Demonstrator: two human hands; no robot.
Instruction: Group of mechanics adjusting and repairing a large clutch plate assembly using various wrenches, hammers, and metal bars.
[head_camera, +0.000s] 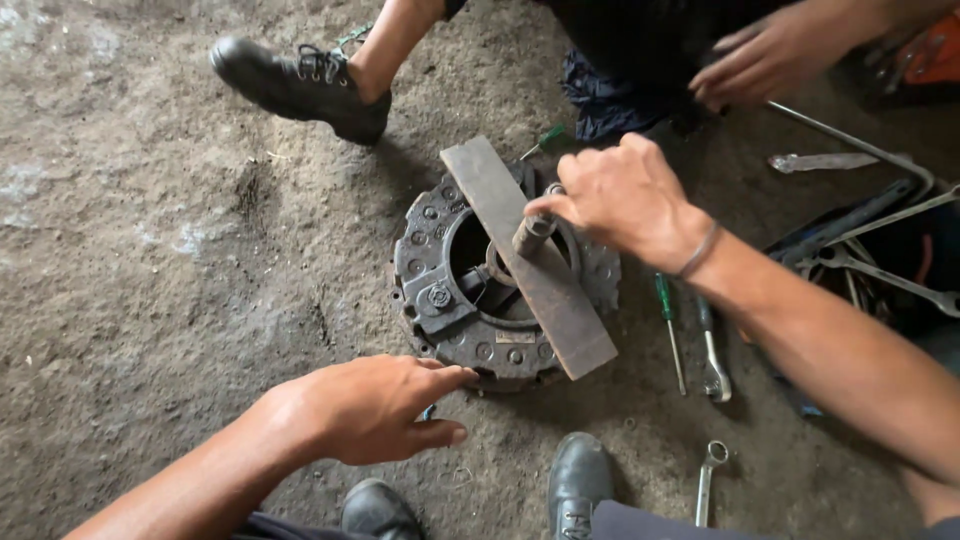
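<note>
A round, dark metal clutch pressure plate (437, 300) lies on the dirt floor. A flat rusty steel bar (560, 310) rests diagonally across its top. Through the bar's middle stands a rusty bolt (531, 235), and my right hand (620, 195) grips its top with thumb and fingers. My left hand (375, 410) hovers at the plate's near edge, fingertips at its rim, holding nothing.
Another person sits opposite: a black shoe (300, 85) at the top left, a hand (780, 50) at the top right. Green-handled screwdrivers (668, 325), spanners (708, 480) and long rods (860, 150) lie to the right. My own shoes (580, 480) are at the bottom.
</note>
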